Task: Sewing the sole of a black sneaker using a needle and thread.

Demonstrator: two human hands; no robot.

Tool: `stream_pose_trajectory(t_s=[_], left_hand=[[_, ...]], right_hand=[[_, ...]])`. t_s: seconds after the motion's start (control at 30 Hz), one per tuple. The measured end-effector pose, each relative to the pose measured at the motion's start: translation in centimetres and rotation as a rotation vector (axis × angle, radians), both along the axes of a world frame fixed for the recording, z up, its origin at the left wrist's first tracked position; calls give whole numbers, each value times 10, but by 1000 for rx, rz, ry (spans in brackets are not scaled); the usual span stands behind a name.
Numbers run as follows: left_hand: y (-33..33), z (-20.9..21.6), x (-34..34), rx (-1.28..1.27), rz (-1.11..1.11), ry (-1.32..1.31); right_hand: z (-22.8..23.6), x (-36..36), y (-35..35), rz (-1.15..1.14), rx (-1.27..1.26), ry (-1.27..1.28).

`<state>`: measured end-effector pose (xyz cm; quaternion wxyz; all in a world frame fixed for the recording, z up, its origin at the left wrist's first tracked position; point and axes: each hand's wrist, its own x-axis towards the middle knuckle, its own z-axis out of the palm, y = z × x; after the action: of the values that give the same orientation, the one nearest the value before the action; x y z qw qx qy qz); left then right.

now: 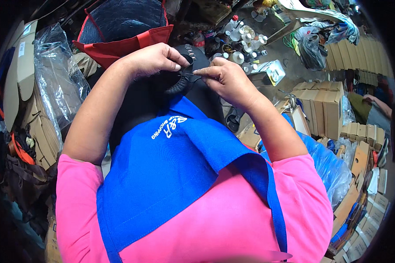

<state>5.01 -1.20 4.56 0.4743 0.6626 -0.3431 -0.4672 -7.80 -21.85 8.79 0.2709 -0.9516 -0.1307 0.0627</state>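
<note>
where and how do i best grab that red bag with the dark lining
Probably by the near rim of the red, dark-lined open bag, from above and left: the mouth gapes, so that wall could be pinched inside and out, while the left hand crowds its lower right.

We distinguish the matt cloth apron [145,175], the ridged rim of the black piece [176,86], glossy, crinkled plastic sheeting [59,81], shiny bag lining [125,22] and matt cardboard boxes [322,107].

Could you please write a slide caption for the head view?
The left hand holds a black shoe while the right hand pinches a thin, needle-like item.
</note>
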Motion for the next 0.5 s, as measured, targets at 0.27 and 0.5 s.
stream_pose_trajectory(t_s=[0.27,0.5], left_hand=[[-2,-2,1,-5,-5,4],[-8,-8,3,-7,3,2]], right_hand=[[-2,3,7,31,-37,-50],[-12,15,-2,18,124,58]])
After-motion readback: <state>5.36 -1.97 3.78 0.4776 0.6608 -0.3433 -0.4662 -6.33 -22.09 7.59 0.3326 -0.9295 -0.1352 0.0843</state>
